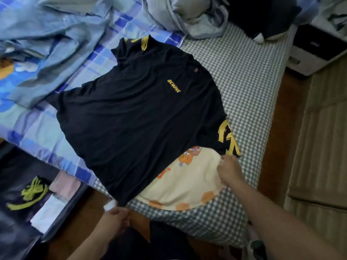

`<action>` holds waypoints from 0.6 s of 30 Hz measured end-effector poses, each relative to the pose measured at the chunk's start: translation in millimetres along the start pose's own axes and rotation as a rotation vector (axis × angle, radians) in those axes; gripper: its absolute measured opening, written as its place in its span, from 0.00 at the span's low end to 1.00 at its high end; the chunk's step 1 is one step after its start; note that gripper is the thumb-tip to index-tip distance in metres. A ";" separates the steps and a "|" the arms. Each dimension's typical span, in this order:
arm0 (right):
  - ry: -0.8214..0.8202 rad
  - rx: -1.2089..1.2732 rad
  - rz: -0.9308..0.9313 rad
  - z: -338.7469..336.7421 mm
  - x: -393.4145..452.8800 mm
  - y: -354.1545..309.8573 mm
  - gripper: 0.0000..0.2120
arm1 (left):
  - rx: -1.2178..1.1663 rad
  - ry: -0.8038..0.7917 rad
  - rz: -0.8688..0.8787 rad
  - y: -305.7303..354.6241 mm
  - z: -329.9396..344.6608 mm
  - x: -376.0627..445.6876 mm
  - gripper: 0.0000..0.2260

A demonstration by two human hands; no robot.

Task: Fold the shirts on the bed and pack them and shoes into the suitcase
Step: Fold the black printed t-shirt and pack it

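Note:
A black T-shirt [135, 113] with yellow lettering and yellow sleeve bands lies spread flat on the bed, partly over a cream shirt [187, 184] with orange cartoon prints. My left hand [116, 216] pinches the black shirt's hem corner at the bed's near edge. Beside the yellow-banded sleeve, my right hand [230, 170] grips fabric where the black sleeve edge meets the cream shirt. An open suitcase [43, 196] at the lower left holds folded pink and white clothes and dark shoes with lime laces [32, 194].
A rumpled blue quilt [47, 44] and grey bedding [187, 15] crowd the far side of the checked mattress [244, 91]. A dark pillow [262, 17] lies at the head. A nightstand [315, 47] stands right; wood floor runs beside the bed.

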State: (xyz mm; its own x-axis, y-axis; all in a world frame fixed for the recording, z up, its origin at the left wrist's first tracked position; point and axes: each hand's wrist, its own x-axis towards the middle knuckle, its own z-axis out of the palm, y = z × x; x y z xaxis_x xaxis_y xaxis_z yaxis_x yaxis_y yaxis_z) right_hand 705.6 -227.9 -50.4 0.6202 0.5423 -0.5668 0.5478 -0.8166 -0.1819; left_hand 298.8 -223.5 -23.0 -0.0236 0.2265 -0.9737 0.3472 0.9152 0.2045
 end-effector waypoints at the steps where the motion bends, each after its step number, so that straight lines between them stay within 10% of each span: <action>1: 0.047 -0.008 -0.047 0.4 20.4 0.2 0.25 | 0.028 0.009 0.014 -5.3 12.6 4.7 0.07; 6: 0.107 -0.106 -0.086 14.0 99.5 -4.2 0.34 | 0.059 0.125 -0.047 -11.1 51.9 25.0 0.06; 10: 0.341 -0.151 -0.462 35.7 83.1 7.1 0.11 | 0.098 0.165 -0.074 -21.1 55.7 44.3 0.07; 14: 0.244 -0.375 -0.805 50.0 36.0 44.2 0.20 | 0.068 0.247 -0.101 -24.5 57.9 53.3 0.07; 18: 0.271 -0.183 -0.423 32.2 33.9 62.7 0.16 | -0.013 0.316 -0.055 -16.5 61.3 61.0 0.05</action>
State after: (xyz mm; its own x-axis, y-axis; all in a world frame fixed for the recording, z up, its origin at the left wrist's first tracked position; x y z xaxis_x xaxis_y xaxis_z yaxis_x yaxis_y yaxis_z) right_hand 742.9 -267.0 -106.9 0.4331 0.8682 -0.2422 0.8554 -0.4806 -0.1934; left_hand 349.1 -245.2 -92.0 -0.3322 0.2672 -0.9046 0.3257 0.9325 0.1559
